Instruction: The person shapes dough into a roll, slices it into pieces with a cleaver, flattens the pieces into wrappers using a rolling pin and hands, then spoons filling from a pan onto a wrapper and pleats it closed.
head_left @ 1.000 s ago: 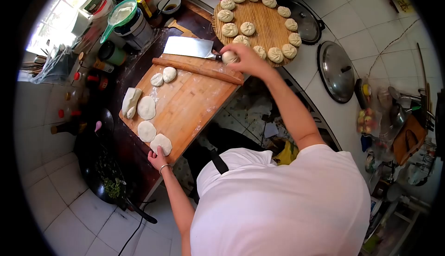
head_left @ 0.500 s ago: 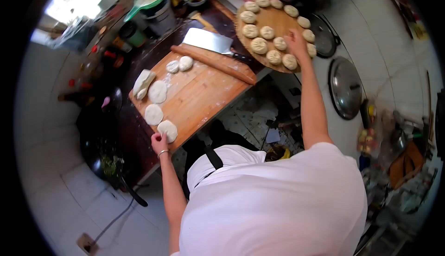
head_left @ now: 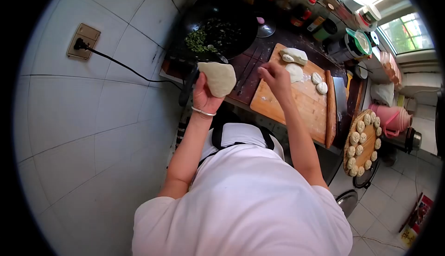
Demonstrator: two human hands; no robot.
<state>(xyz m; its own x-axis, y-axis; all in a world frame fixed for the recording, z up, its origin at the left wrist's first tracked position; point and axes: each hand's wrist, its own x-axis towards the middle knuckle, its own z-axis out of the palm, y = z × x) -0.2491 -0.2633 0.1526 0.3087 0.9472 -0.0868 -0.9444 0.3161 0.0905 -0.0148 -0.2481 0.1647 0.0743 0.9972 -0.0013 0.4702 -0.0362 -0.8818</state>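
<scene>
My left hand (head_left: pixel 207 94) is raised at the near side of the counter, its fingers closed on a flattened dough wrapper (head_left: pixel 220 80). To its right, my right hand (head_left: pixel 276 77) hovers at the left part of the wooden board (head_left: pixel 296 103). Its fingers are curled together, and no object shows in them. Beyond that hand, another round wrapper (head_left: pixel 295 72) lies beside a thick dough roll (head_left: pixel 294 56). Two small dough pieces (head_left: pixel 319 83) rest farther right. Behind the wrapper sits a dark wok (head_left: pixel 241 22) holding chopped green filling (head_left: pixel 204 38) and a spoon (head_left: pixel 218 54).
A rolling pin (head_left: pixel 330 107) lies along the board's right edge, with a cleaver (head_left: pixel 340 99) beside it. Several pleated buns sit on a round wooden tray (head_left: pixel 366 133). Bottles (head_left: pixel 303 12) line the back. A black cord (head_left: pixel 134 71) runs from the wall socket (head_left: pixel 84 41).
My view has swung left towards the wok. My left hand has lifted a wrapper off the board's corner. My right hand has left the bun tray and come over to the board.
</scene>
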